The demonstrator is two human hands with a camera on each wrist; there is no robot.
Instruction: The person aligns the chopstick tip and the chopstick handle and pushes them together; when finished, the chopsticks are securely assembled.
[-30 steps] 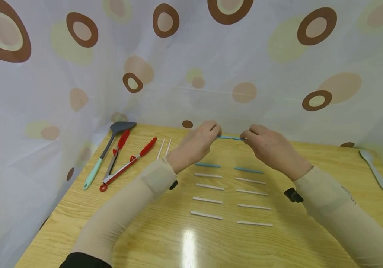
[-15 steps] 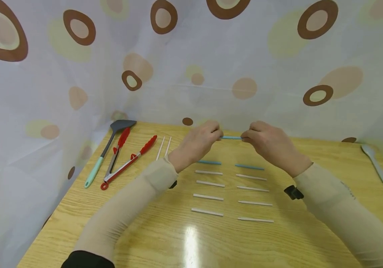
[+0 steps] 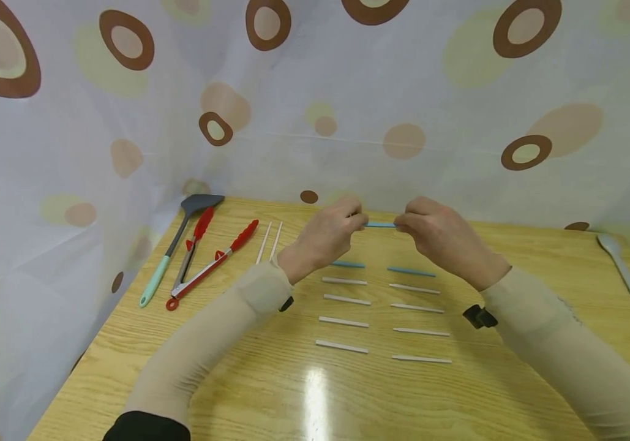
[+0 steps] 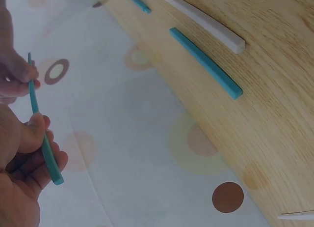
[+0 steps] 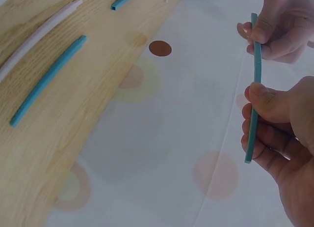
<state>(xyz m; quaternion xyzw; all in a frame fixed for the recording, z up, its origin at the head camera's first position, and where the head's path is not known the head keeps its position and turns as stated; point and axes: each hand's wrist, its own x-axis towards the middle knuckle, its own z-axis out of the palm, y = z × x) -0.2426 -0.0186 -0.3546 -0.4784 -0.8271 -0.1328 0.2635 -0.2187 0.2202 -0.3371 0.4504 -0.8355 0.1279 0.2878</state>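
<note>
Both hands hold one slim blue chopstick level above the far part of the table. My left hand pinches its left part between thumb and fingers, the squared thick end sticking out past them in the left wrist view. Facing it, my right hand pinches the other part, thumb on top. A faint seam crosses the chopstick between the hands in the right wrist view. Below lie two blue chopstick halves, a left one and a right one.
Several white chopstick halves lie in two columns nearer me. Two white full-length chopsticks lie left of my left hand. Farther left are red-tipped tongs and a spatula; a grey spoon lies far right. A patterned curtain hangs behind.
The hands have drawn slightly closer along the blue chopstick, and the exposed stretch between them is shorter. Its uneven middle now looks straight. The head view has tilted slightly.
</note>
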